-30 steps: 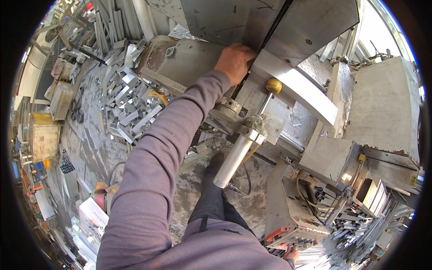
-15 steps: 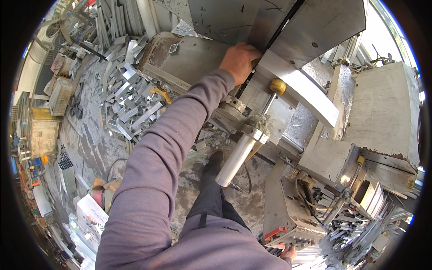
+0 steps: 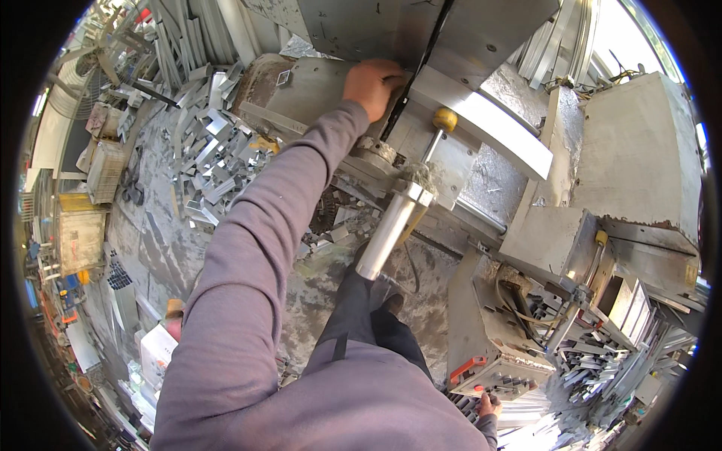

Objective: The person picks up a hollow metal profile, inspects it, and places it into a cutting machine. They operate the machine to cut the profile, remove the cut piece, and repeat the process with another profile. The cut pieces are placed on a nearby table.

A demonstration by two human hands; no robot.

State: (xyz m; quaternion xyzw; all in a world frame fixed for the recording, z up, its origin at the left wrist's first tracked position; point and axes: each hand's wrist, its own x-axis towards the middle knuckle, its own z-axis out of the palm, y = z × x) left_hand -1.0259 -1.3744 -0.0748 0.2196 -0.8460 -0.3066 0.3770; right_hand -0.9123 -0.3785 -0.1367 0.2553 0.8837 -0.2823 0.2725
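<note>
My left hand [image 3: 374, 89] reaches over the saw's metal table [image 3: 316, 90], its fingers curled closed beside the dark blade slot. Whatever lies under those fingers is hidden. To the right of the slot lies a silvery metal profile [image 3: 500, 128], apart from the hand. A clamp cylinder [image 3: 391, 229] with a yellow-tipped rod [image 3: 444, 119] points at the profile's near side. Low on the right, my right hand [image 3: 489, 406] is at the control panel [image 3: 500, 382], fingers stretched toward a red button [image 3: 479, 388].
Metal guard plates [image 3: 365, 30] stand over the blade slot. Many cut metal offcuts [image 3: 218, 143] are heaped at the left. A large grey machine housing [image 3: 635, 150] is on the right, above another pile of profiles [image 3: 594, 368]. A white box [image 3: 156, 353] stands lower left.
My left hand has moved slightly left, away from the profile's end. The whole view has shifted a little, and a second shoe now shows. My right hand stays at the panel.
</note>
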